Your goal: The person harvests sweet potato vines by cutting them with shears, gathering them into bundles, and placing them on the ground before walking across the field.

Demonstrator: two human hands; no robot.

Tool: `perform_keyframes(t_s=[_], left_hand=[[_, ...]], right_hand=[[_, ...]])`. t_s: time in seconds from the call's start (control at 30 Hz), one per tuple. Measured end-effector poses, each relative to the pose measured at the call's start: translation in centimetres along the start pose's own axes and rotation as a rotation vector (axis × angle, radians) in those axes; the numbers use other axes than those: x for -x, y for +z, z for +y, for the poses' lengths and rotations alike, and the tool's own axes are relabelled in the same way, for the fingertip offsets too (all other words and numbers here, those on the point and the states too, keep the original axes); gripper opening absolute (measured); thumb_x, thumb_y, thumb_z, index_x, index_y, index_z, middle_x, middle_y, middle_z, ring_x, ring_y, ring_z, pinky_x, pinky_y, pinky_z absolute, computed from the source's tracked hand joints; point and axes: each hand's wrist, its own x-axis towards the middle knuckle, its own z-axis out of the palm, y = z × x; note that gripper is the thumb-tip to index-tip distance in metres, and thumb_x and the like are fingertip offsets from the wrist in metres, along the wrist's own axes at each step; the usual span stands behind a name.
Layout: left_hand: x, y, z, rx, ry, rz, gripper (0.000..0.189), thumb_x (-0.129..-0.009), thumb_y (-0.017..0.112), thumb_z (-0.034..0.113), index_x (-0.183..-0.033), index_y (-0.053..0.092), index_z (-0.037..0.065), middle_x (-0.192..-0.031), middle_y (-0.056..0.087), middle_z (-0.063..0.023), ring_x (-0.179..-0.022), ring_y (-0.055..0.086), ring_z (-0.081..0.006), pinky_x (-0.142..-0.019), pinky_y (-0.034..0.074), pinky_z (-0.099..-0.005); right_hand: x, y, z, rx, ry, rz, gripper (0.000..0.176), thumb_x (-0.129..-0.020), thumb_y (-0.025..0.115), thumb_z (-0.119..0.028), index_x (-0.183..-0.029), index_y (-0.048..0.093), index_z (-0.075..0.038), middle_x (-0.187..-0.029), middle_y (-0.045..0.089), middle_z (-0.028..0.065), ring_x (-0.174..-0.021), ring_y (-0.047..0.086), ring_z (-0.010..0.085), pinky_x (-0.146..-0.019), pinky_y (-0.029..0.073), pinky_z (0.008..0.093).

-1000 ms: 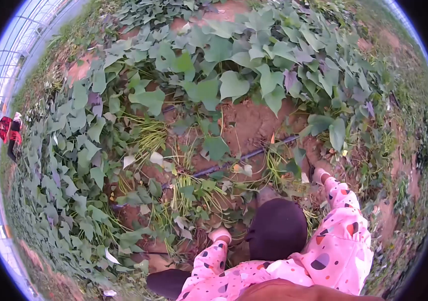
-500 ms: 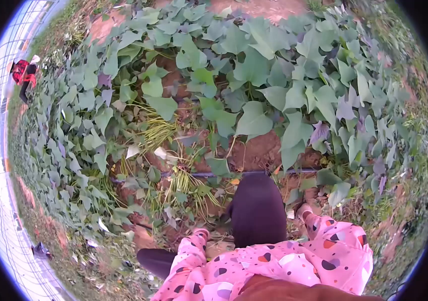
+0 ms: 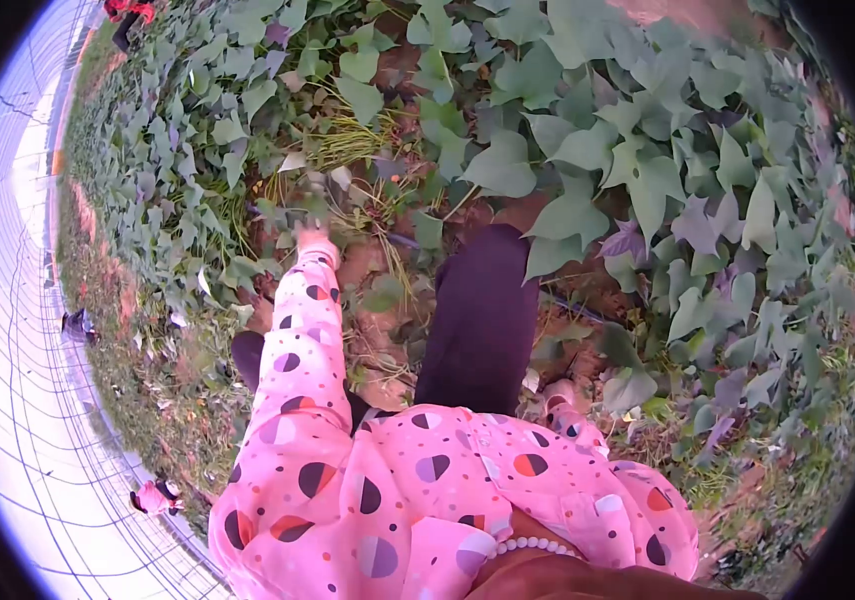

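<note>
My left hand reaches forward at the end of the pink dotted sleeve, among low leaves and stems. Its fingers are blurred and partly hidden by foliage, so what they touch cannot be made out. Just beyond it lies a bundle of green stems. My right hand is low beside my dark-clad knee, near the soil and leaves; its fingers are not clear. Broad green leaves spread in front of both hands.
A dark hose runs across the soil by my knee. A person in red is at the top left, and another person in pink at the lower left. A netted wall curves along the left.
My left arm has stretched forward into the plants. The view has shifted, so the plants and the person in red sit higher in the frame. My right hand remains near my knee.
</note>
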Motion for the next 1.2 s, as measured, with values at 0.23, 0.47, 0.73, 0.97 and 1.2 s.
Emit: perform_keyframes(t_s=[0.23,0.47,0.73,0.97,1.2], left_hand=[[-4.6,-3.4,-14.3,0.545,-0.100,-0.289,0.046,-0.074,0.064,0.041,-0.100,0.067,0.004,-0.088,0.067,-0.0142,-0.073,0.063,-0.0281,-0.072,0.050,-0.0367],[-1.3,-8.6,-15.4,0.714,0.093,-0.195,0.044,-0.073,0.063,0.040,-0.105,0.067,0.011,-0.099,0.068,-0.0106,-0.091,0.064,-0.0247,-0.084,0.049,-0.0353],[-3.8,-1.6,-2.4,0.572,0.444,-0.355,0.043,-0.079,0.057,0.040,-0.105,0.066,0.006,-0.099,0.067,-0.0131,-0.093,0.062,-0.0287,-0.084,0.047,-0.0389],[2.8,-2.7,10.8,1.070,0.886,-0.334,0.042,-0.080,0.060,0.037,-0.108,0.065,0.007,-0.101,0.068,-0.0118,-0.092,0.064,-0.0250,-0.083,0.049,-0.0389],[4.6,-3.2,8.6,0.478,0.951,-0.324,0.045,-0.077,0.062,0.036,-0.113,0.064,0.009,-0.100,0.067,-0.0134,-0.093,0.064,-0.0273,-0.083,0.049,-0.0386]], right_hand=[[-1.4,-4.3,-1.7,0.063,-0.097,0.075,0.035,-0.089,0.053,-0.029,-0.109,0.064,-0.003,-0.109,0.065,0.0148,-0.100,0.063,0.0293,-0.078,0.051,0.0374],[-3.2,-7.7,-3.7,0.127,-0.108,0.153,0.035,-0.088,0.054,-0.029,-0.109,0.063,-0.002,-0.110,0.065,0.0154,-0.100,0.063,0.0295,-0.079,0.051,0.0377],[-4.6,-8.1,-3.7,0.113,-0.081,0.231,0.036,-0.087,0.056,-0.029,-0.109,0.063,-0.002,-0.110,0.064,0.0162,-0.101,0.063,0.0297,-0.080,0.051,0.0380],[-4.8,-6.5,-2.9,0.072,-0.024,0.268,0.036,-0.086,0.057,-0.029,-0.110,0.063,-0.002,-0.110,0.064,0.0169,-0.101,0.063,0.0300,-0.080,0.051,0.0383],[-3.8,-5.5,-2.5,0.004,0.018,0.276,0.037,-0.086,0.058,-0.029,-0.110,0.062,-0.002,-0.111,0.064,0.0176,-0.102,0.063,0.0302,-0.081,0.051,0.0386]])
